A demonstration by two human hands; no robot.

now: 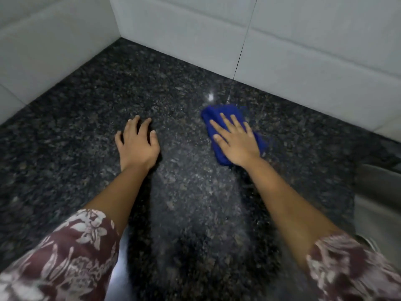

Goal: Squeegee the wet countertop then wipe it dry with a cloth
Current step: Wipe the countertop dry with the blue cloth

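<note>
Surface: a dark speckled granite countertop point(86, 131) fills most of the view. It has a glossy finish, and a paler, hazy band runs from the near edge up between the two arms. Whether that band is moisture or reflection cannot be told.

Walls: white glazed wall tiles point(303, 51) stand along the far edge. A second tiled face point(54, 51) runs along the left edge, and the two meet at the far left corner of the countertop. One dark vertical joint point(245, 40) runs down the far wall to the stone.

Right edge: a grey recessed area point(377, 192) cuts into the countertop. What it is cannot be told.

Person: both forearms reach in from the near edge. The left sleeve point(65, 257) and right sleeve point(347, 270) are maroon with a white floral print.

Left hand point(136, 146): near the centre of the countertop, with the fingers spread and bent and the fingertips on the stone. It holds nothing.

Right hand point(236, 144): laid flat with the fingers straight and slightly apart, pressing down on the cloth rather than gripping it.

Blue cloth point(219, 111): folded or bunched and lying on the countertop right of centre, towards the far edge, below the wall joint. It is well apart from the left hand, and its edges are blurred.

A small bright glint point(210, 96) shows on the stone just beyond the cloth.
</note>
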